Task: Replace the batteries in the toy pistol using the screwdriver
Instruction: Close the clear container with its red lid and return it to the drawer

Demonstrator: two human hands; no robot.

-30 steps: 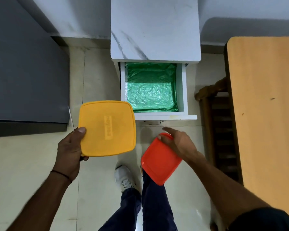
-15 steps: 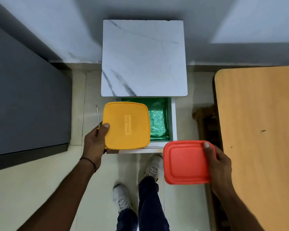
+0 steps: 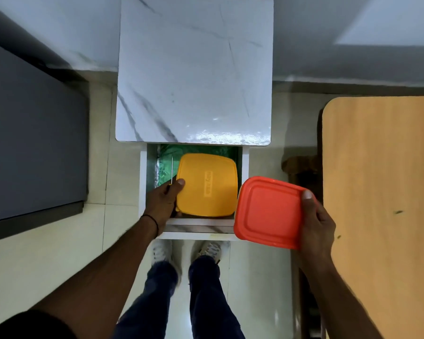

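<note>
Head view looks straight down on a white marble-pattern cabinet point(image 3: 194, 69), back edge cut off at top; a wooden table point(image 3: 382, 192) at right & a dark grey surface point(image 3: 34, 143) at left are also cut by the frame. Under the cabinet top the drawer point(image 3: 142, 182) is open, w/ green lining point(image 3: 167, 155) mostly covered. The red container point(image 3: 267, 211) is over the drawer's right front corner and the yellow container point(image 3: 206, 184) is within the drawer opening; I cannot tell if it rests on the bottom. Of both only the lid shows. The right hand point(image 3: 316, 223) grips the red one, thumb on top, other fingers hidden below. The left hand point(image 3: 163, 201) grips the yellow one the same way, plus the screwdriver point(image 3: 172, 167): only its thin metal shaft shows, beside the yellow lid, handle hidden. Raised letters point(image 3: 208, 183) on the yellow lid are too faint to read.
</note>
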